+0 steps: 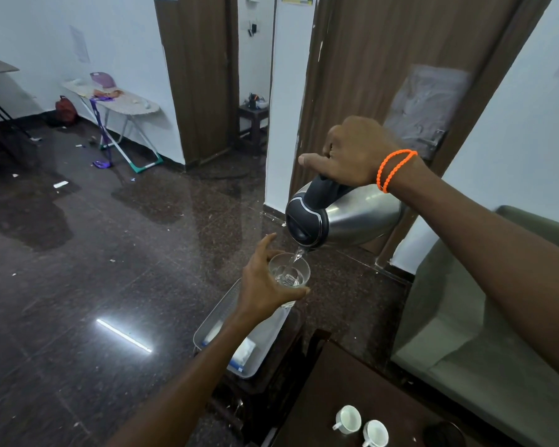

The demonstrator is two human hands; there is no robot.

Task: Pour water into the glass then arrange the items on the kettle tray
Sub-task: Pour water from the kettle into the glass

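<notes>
I count one steel kettle with black lid (342, 217), one clear glass (289, 274), two white ceramic cups (347, 419), one grey metal tray (239, 337) below my grip.

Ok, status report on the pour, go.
Right hand tilts steel kettle by its black handle. Left hand holds clear glass, water streaming in, part full. Grey tray below. Nothing in the way.

Dim room — floor (78, 285) glare, edges perhaps slightly warped.

Tipped steel kettle (352, 217) streams water into clear glass (289, 272).
</notes>
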